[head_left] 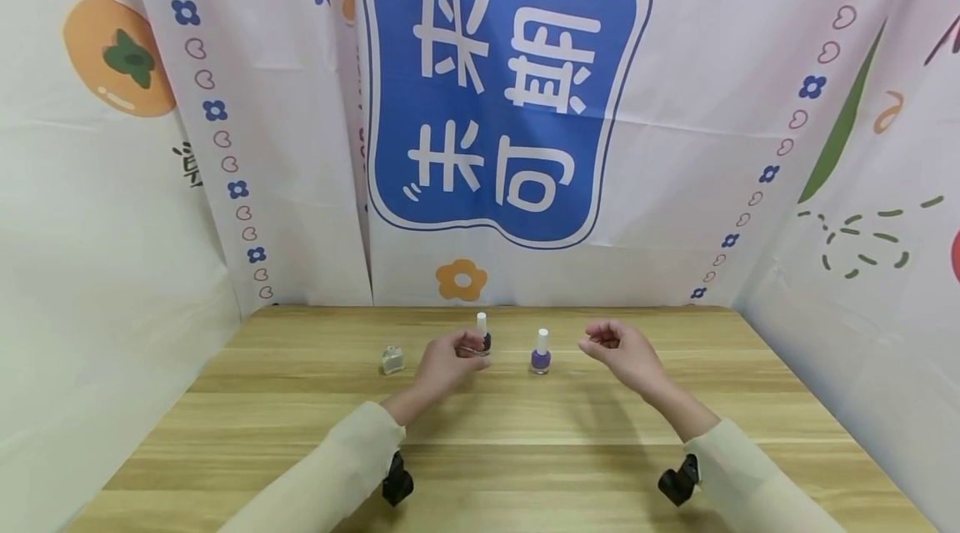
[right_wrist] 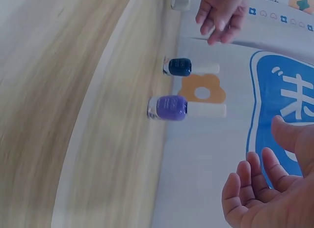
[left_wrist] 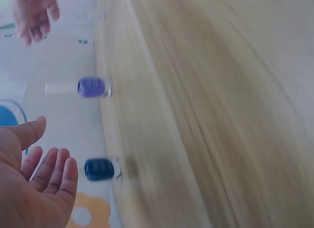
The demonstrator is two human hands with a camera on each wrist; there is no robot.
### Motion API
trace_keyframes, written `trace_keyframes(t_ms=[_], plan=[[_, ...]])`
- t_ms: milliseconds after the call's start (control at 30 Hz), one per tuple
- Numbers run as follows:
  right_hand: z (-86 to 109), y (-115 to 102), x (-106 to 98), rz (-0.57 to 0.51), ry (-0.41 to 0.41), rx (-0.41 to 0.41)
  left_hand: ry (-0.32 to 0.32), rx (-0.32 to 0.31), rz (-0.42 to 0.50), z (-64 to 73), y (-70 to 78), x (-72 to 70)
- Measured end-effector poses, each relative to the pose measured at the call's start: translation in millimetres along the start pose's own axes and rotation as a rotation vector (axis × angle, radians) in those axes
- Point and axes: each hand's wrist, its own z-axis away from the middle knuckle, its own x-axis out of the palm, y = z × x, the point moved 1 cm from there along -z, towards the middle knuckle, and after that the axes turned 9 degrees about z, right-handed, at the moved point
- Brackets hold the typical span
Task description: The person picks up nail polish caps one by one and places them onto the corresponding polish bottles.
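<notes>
Three small nail polish bottles stand in a row on the wooden table (head_left: 525,450). The dark blue one (head_left: 484,339) and the purple one (head_left: 541,355) have white caps; the clear one (head_left: 392,359) is at the left. My left hand (head_left: 448,356) hovers just left of the dark blue bottle (left_wrist: 99,169), fingers relaxed and apart from it, holding nothing. My right hand (head_left: 609,344) hangs to the right of the purple bottle (right_wrist: 169,107), loosely curled and empty. The left palm (left_wrist: 37,188) and the right palm (right_wrist: 262,191) both show bare in the wrist views.
A printed white cloth backdrop (head_left: 495,116) with a blue sign closes in the table at the back and both sides. Black wrist camera mounts (head_left: 396,481) sit under both cream sleeves. The clear bottle (right_wrist: 180,1) lies beyond the left hand (right_wrist: 221,12).
</notes>
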Motion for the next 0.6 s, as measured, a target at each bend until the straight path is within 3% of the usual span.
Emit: trace_keyframes(t_ms=[233,600], plan=[[8.6,5,-21,0.036,0.024,-0.011,0.093,-0.058,-0.014,4.9,4.1,-35.1],[14.3,16,-50,0.076,0.07,0.031,0.147,-0.036,-0.041,8.1,7.2,-89.6]])
